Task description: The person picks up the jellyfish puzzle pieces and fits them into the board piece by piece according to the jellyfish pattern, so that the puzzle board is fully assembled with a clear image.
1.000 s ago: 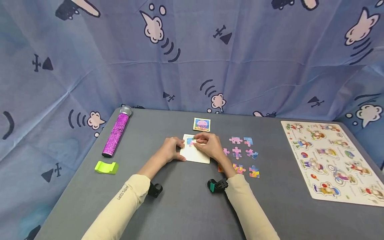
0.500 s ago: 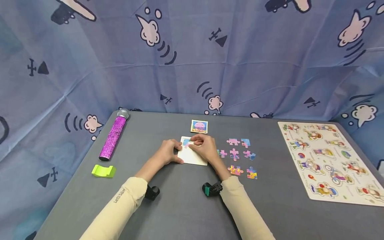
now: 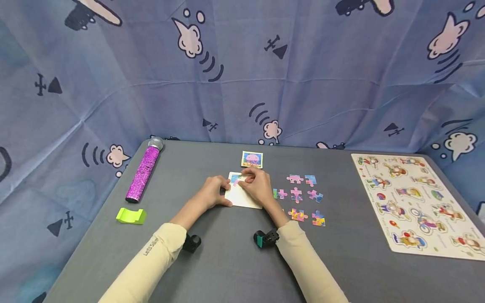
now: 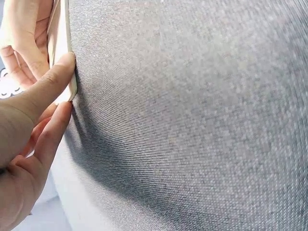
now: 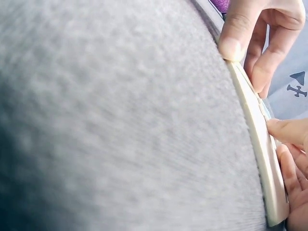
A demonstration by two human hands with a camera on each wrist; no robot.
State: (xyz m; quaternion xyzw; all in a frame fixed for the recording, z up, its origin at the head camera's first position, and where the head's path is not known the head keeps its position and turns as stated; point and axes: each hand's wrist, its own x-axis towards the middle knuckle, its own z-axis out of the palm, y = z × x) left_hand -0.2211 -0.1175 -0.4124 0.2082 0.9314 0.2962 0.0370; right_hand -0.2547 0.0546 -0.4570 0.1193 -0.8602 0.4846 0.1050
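Note:
A small white puzzle board [image 3: 242, 198] lies on the grey table with a blue-and-pink jigsaw piece [image 3: 235, 179] at its far left corner. My left hand [image 3: 212, 192] grips the board's left edge, thumb at the near corner; in the left wrist view its thumb [image 4: 60, 72] lies along the board's side. My right hand [image 3: 258, 187] reaches over the board from the right, thumb and fingers pinching at the jigsaw piece, mostly hidden behind its fingertips. In the right wrist view the right thumb [image 5: 284, 130] is right at the board's top face.
Loose jigsaw pieces [image 3: 296, 195] lie in rows to the right, some partly behind the right forearm. A pink jellyfish picture card [image 3: 251, 159] sits beyond the board. Leftward are a purple glitter microphone [image 3: 143, 173] and a green block [image 3: 131, 216]. A large picture board [image 3: 417, 202] lies far right.
The head view has shifted slightly. My right hand and forearm have edged left, uncovering more of the nearest loose pieces. The left hand keeps its place on the board.

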